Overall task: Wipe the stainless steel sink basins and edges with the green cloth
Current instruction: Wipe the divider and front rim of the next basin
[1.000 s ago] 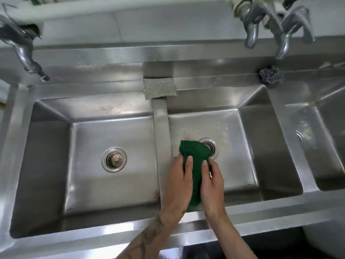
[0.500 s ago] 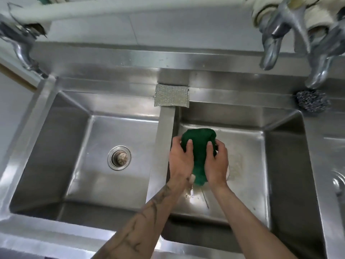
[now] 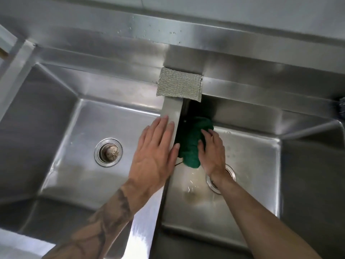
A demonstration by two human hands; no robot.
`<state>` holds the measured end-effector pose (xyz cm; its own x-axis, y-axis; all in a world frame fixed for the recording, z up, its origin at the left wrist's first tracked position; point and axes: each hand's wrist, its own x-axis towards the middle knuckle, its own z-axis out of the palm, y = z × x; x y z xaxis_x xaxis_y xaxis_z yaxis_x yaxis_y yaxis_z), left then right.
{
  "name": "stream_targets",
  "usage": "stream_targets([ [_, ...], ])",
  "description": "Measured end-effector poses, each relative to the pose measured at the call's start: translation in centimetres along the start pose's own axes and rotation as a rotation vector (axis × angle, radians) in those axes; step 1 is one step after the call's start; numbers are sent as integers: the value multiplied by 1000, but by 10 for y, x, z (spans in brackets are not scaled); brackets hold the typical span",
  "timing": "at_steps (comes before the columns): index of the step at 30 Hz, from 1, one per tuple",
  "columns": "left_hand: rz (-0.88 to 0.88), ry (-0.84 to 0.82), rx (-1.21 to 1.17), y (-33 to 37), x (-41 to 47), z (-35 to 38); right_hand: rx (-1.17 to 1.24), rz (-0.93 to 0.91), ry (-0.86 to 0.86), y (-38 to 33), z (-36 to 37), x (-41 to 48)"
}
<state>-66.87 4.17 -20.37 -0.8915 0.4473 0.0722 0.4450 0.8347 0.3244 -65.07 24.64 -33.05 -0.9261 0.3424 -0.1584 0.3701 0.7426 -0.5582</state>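
The green cloth (image 3: pixel 190 143) is bunched low in the right basin (image 3: pixel 252 165), against the wall below the divider (image 3: pixel 170 113). My right hand (image 3: pixel 211 150) presses on the cloth with fingers bent over its right side. My left hand (image 3: pixel 155 150) lies flat, fingers straight, over the divider's left edge, its thumb touching the cloth's left side. The left basin (image 3: pixel 84 146) has a round drain (image 3: pixel 108 152); my right wrist partly hides the right basin's drain (image 3: pixel 230 174).
A silver scrub pad (image 3: pixel 179 86) lies on the back ledge at the top of the divider. A steel wool ball (image 3: pixel 342 109) shows at the far right edge. The back ledge (image 3: pixel 112 57) and splash wall run along the top.
My left hand has let go of the cloth and moved left onto the divider. The right hand has pushed the cloth toward the back left corner. The view has moved closer; the taps are out of frame.
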Motion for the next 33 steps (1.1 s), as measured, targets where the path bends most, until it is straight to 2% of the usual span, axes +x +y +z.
stream_targets([
  [3, -29, -30, -2, -3, -5, 6, -198, -166, 17, 0, 19, 18],
  [6, -50, 7, 21, 1, -4, 9, -287, -226, 18, 5, 41, 32],
  [11, -66, 24, 82, 1, -5, 16, -285, -177, 93, 12, 69, 28],
  [15, -73, 2, 110, 2, -7, 15, -360, -160, 120, 45, 53, 4],
  [18, -75, -21, 129, 4, -6, 15, -359, 12, 178, 68, 36, 3],
  [22, -69, -14, 139, 4, -5, 14, -317, 200, 183, 25, 63, 22],
  [25, -67, -12, 134, 2, -5, 16, -345, 63, 127, -3, 86, 21],
  [27, -65, -9, 136, 2, -5, 14, -385, -100, 127, 12, 80, 18],
  [29, -58, 0, 127, 3, -5, 13, -413, -172, 147, 42, 62, 17],
  [33, -63, 9, 108, 5, -5, 14, -426, 53, 216, 65, 43, 20],
])
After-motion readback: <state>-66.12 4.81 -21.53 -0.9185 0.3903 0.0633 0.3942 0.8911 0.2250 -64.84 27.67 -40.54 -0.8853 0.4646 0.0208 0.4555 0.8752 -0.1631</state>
